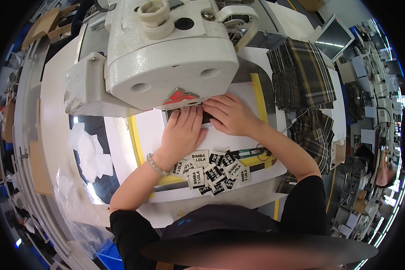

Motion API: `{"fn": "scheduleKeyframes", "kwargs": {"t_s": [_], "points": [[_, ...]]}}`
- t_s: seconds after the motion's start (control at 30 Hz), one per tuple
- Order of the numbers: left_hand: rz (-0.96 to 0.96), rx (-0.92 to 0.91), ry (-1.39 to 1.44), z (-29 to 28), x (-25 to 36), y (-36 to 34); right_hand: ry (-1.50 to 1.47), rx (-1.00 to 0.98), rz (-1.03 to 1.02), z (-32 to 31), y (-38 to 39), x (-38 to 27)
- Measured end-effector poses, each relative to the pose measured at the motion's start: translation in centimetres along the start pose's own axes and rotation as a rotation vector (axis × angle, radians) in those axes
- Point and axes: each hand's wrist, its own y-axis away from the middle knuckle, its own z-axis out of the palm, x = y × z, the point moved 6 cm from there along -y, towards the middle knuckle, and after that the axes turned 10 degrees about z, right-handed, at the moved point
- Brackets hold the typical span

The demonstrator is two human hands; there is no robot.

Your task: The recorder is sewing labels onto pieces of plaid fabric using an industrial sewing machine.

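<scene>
My left hand [186, 126] lies with fingers straight and flat on a dark piece of material [207, 118] at the lower front of a white sewing machine head [171, 60]. Just right of it, my right hand [225, 116] rests with fingers extended on the same piece, its fingertips near the machine's edge. What is under both sets of fingertips is largely hidden. Below my hands, several black and white printed labels [213, 177] lie scattered on the white work board [147, 130] with yellow tape strips. A teal-handled tool [243, 153] lies by the labels.
Stacks of dark plaid fabric pieces [308, 74] are at the right, below a tilted screen [332, 38]. White paper scraps [87, 155] and clear plastic [63, 202] lie at the left, above a blue bin [110, 254]. A co-worker [383, 173] shows at the far right.
</scene>
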Motion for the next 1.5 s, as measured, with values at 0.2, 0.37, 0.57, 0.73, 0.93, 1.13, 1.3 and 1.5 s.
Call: {"fn": "scheduleKeyframes", "kwargs": {"t_s": [0.2,0.37,0.57,0.73,0.93,1.13,1.3,1.5], "points": [[0.062,0.046,0.103,-0.2,-0.3,0.4,-0.204,-0.189,0.001,0.4,-0.1,-0.2],[0.073,0.086,0.181,-0.4,-0.8,0.8,-0.211,-0.179,-0.019,0.6,-0.5,-0.7],[-0.007,0.073,0.148,-1.5,-1.9,2.9,-0.171,-0.084,0.014,1.1,-1.6,-1.9],[-0.279,-0.026,0.18,-1.2,-3.6,4.9,-0.15,-0.037,0.057,1.0,-1.5,-1.8],[-0.268,-0.036,0.214,-1.3,-4.2,4.6,-0.121,0.038,0.078,1.1,-1.6,-1.9],[-0.226,0.02,0.177,-1.4,-4.0,4.5,-0.128,0.054,0.087,1.4,-1.8,-2.1],[-0.203,0.043,0.253,-1.3,-4.5,3.4,-0.127,0.067,0.083,1.0,-1.9,-2.2],[-0.154,0.045,0.304,-1.2,-5.8,2.9,-0.111,0.049,0.106,1.2,-2.0,-2.6]]}}
